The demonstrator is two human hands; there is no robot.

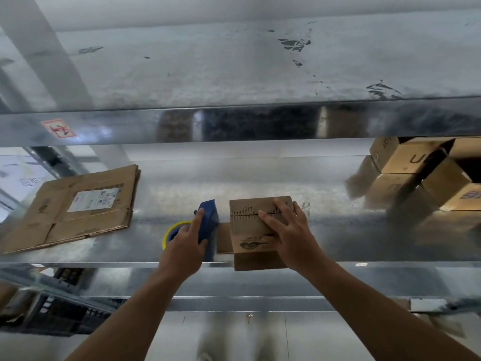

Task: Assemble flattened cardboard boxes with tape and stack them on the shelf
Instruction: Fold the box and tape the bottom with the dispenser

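Note:
A small brown cardboard box (250, 212) stands near the front edge of the metal shelf (338, 230), a side flap sticking out to its left. My right hand (289, 230) rests flat on its top with fingers spread. Just left of the box, my left hand (186, 243) grips a blue tape dispenser (209, 217) carrying a yellow-rimmed roll of tape (175, 228). A pile of flattened cardboard boxes (78, 207) lies on the shelf at the left, with a white label on top.
Several assembled brown boxes (421, 175) are stacked at the right end of the same shelf. Another metal shelf (234, 74) runs overhead, and a lower shelf beam (234, 303) crosses below my forearms. Dark crates (65, 316) sit at the lower left.

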